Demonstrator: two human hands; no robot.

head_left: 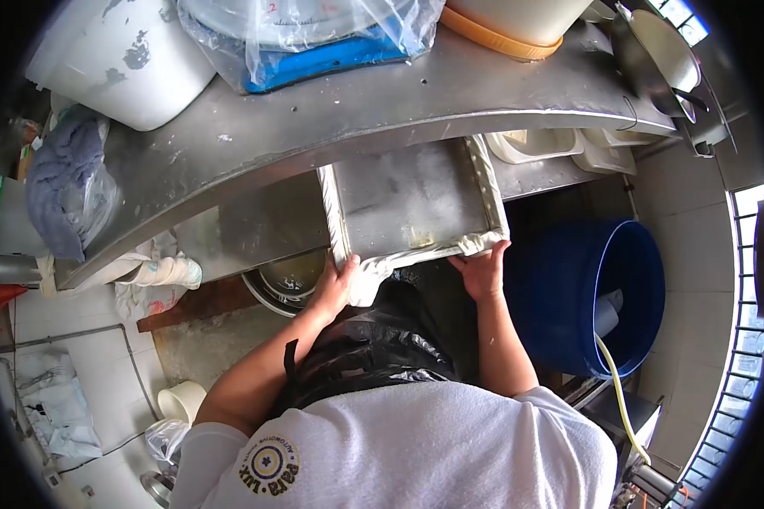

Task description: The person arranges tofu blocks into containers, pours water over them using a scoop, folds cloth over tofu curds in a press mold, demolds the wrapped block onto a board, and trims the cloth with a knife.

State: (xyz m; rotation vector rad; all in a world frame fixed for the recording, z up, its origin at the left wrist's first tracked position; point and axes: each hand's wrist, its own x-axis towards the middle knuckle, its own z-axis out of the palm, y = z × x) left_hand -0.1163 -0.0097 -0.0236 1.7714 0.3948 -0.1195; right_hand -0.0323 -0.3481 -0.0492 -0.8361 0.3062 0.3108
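Observation:
A rectangular frame (335, 216) with white cloth wrapped along its edges juts out from beneath the steel counter. Grey metal shows inside it; I cannot tell whether that is its own bottom or the shelf behind. My left hand (334, 288) is closed on the near left corner, thumb on top. At the near right corner, my right hand (484, 270) grips the edge, its fingers partly hidden underneath. Bunched white cloth (367, 282) hangs from the near side between my hands. The frame's far edge is hidden under the counter.
Above the frame runs the steel counter (348, 127), bearing a white bucket (136, 68) and a plastic-covered blue scale (331, 64). A blue barrel (560, 297) with a hose (615, 382) stands right. White trays (535, 144) sit on the lower shelf; a metal bowl (276, 288) lies below left.

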